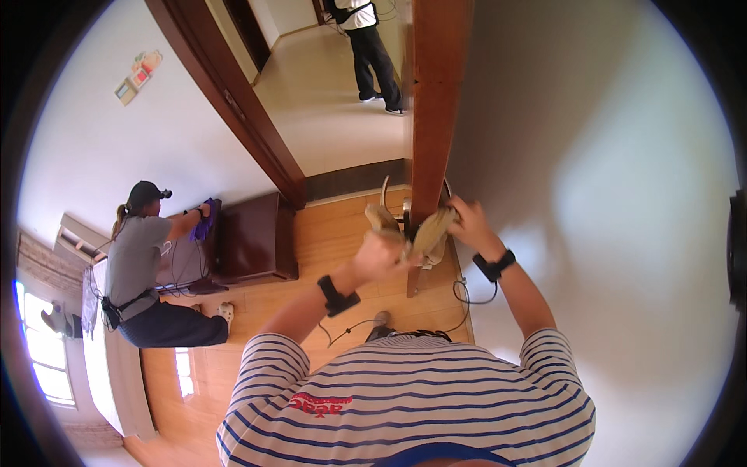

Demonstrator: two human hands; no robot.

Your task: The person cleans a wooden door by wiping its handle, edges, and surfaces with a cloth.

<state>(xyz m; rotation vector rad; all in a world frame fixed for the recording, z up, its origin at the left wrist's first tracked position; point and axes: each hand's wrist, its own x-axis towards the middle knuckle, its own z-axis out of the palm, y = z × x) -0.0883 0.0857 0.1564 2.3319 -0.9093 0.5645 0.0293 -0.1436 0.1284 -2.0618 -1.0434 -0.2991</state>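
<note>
A tan cloth point(433, 234) hangs between my hands at the edge of a reddish-brown wooden door point(435, 117). My right hand point(474, 225) grips the cloth's upper part on the door's right side, close to a curved metal door handle point(447, 188). On the left side, my left hand point(382, 254) is closed on more of the cloth, blurred, below the other curved metal handle point(384, 190). Part of the cloth sticks up past that hand. The door's latch area is partly hidden behind cloth and fingers.
At left a co-worker point(137, 251) crouches, holding a purple cloth point(202, 225) at a dark wooden cabinet point(251, 236). Another person point(373, 55) stands beyond the doorway. A white wall point(630, 233) is close on the right. Thin cables point(467, 298) run from my wrist straps.
</note>
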